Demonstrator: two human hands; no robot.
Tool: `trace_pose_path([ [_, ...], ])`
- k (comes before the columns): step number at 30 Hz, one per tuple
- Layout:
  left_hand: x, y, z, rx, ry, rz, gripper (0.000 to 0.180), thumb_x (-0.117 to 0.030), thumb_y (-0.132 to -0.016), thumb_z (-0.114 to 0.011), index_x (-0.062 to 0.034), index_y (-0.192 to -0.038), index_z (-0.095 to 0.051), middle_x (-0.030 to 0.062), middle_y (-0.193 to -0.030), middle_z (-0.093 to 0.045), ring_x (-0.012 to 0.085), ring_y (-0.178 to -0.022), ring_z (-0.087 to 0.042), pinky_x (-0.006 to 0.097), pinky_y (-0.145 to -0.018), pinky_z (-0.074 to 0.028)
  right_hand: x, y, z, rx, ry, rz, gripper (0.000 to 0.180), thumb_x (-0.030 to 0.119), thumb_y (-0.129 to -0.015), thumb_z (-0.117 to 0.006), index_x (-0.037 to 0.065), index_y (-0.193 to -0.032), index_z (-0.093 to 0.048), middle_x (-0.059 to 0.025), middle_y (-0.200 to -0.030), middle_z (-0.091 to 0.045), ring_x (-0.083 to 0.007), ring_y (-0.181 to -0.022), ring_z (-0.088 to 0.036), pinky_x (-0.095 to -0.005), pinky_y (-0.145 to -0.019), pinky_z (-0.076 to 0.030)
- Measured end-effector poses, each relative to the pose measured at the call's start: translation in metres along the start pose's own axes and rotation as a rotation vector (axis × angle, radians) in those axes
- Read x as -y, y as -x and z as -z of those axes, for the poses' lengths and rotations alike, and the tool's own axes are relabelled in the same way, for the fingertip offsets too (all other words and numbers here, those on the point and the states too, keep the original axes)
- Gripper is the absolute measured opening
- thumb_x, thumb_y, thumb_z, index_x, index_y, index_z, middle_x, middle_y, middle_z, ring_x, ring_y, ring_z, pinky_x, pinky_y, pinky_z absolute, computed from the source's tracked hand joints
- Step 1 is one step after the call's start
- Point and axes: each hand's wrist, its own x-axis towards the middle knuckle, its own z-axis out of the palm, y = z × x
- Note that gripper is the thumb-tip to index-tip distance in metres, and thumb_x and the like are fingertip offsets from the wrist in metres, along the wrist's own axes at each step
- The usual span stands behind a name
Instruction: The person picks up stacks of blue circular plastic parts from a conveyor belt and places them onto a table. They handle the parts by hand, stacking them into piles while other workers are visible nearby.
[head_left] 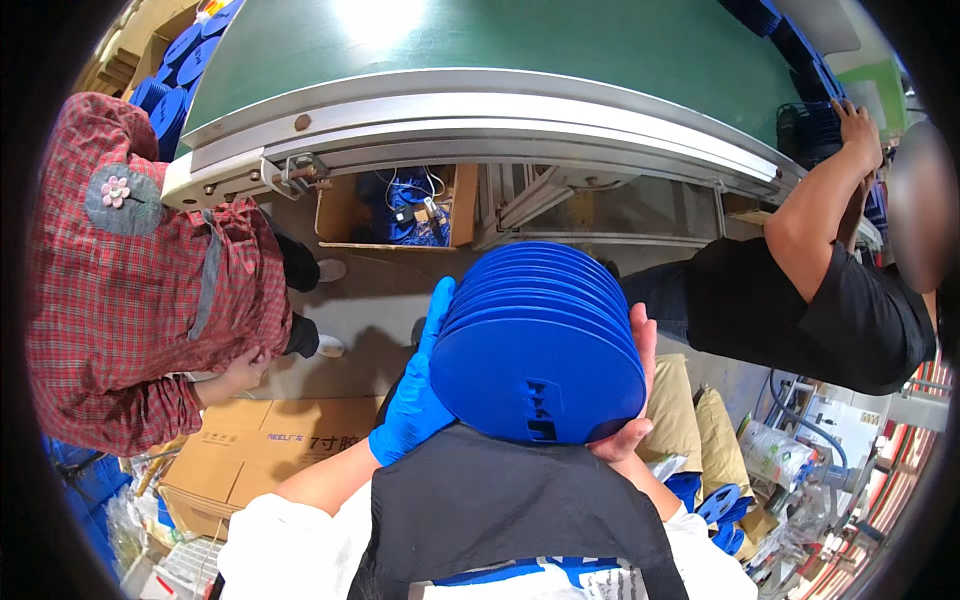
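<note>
A stack of several round blue plastic discs [540, 375] is held in front of my chest, its front disc facing me with a small cut-out pattern near the lower edge. My left hand [415, 395], in a blue glove, presses against the stack's left side with the thumb side up. On the opposite side my bare right hand [638, 385] grips the stack, its fingers partly hidden behind the discs. Both hands hold the stack between them, tilted and off any surface.
Ahead runs a green conveyor belt [480, 40] with a metal rail [480, 100]. An open carton [460, 210] with cables stands beneath it. One person in a checked red garment [150, 290] is at left; another in a black shirt [830, 320] reaches toward blue parts at right. Cardboard boxes [255, 450] lie lower left.
</note>
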Motion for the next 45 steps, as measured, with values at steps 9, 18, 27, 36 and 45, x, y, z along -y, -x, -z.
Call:
trace_pose_path([
  [9, -0.005, 0.001, -0.011, 0.085, 0.193, -0.067, 0.067, -0.022, -0.104, -0.044, -0.0230, -0.158, -0.004, 0.0061, -0.162, -0.017, 0.0230, -0.145, -0.026, 0.038, -0.120, -0.022, 0.002, 0.003, 0.003, 0.006, -0.004, 0.059, 0.109, 0.078, -0.084, -0.044, 0.003, -0.155, -0.009, -0.0158, -0.161, -0.010, -0.0305, -0.143, -0.029, -0.0467, -0.115, -0.031],
  [18, -0.081, -0.041, -0.088, 0.110, -0.447, -0.418, 0.061, -0.041, -0.106, -0.029, -0.0138, -0.157, -0.011, 0.0095, -0.160, -0.021, 0.0224, -0.145, -0.025, 0.039, -0.120, -0.021, 0.027, -0.077, -0.006, -0.113, -0.095, 0.346, 0.103, 0.076, -0.087, -0.037, 0.000, -0.153, -0.015, -0.0167, -0.158, -0.020, -0.0306, -0.140, -0.033, -0.0471, -0.114, -0.031],
  [27, -0.181, -0.174, -0.145, 0.451, -0.209, -0.498, 0.058, -0.040, -0.106, -0.035, -0.0123, -0.155, -0.023, 0.0080, -0.156, -0.031, 0.0227, -0.142, -0.032, 0.038, -0.119, -0.024, 0.076, -0.227, -0.014, -0.003, -0.128, 0.722, 0.096, 0.070, -0.092, -0.038, 0.003, -0.155, -0.012, -0.0149, -0.160, -0.014, -0.0275, -0.141, -0.031, -0.0436, -0.115, -0.029],
  [36, -0.215, -0.316, -0.134, 0.174, -0.153, -0.315, 0.056, -0.046, -0.102, -0.046, -0.0043, -0.139, -0.050, 0.0100, -0.139, -0.055, 0.0231, -0.126, -0.050, 0.037, -0.111, -0.036, 0.076, -0.342, 0.029, 0.009, 0.368, 0.481, 0.084, 0.063, -0.099, -0.028, 0.002, -0.155, -0.013, -0.0205, -0.157, -0.022, -0.0316, -0.145, -0.022, -0.0404, -0.118, -0.016],
  [45, -0.223, -0.364, -0.134, 0.242, -0.325, -0.443, 0.066, -0.050, -0.102, -0.041, -0.0035, -0.148, -0.036, 0.0124, -0.150, -0.041, 0.0239, -0.136, -0.041, 0.037, -0.116, -0.029, 0.079, -0.383, 0.050, 0.171, 0.152, 0.363, 0.079, 0.038, -0.096, -0.054, 0.007, -0.156, -0.014, -0.0169, -0.160, -0.017, -0.0274, -0.149, -0.011, -0.0391, -0.120, -0.008],
])
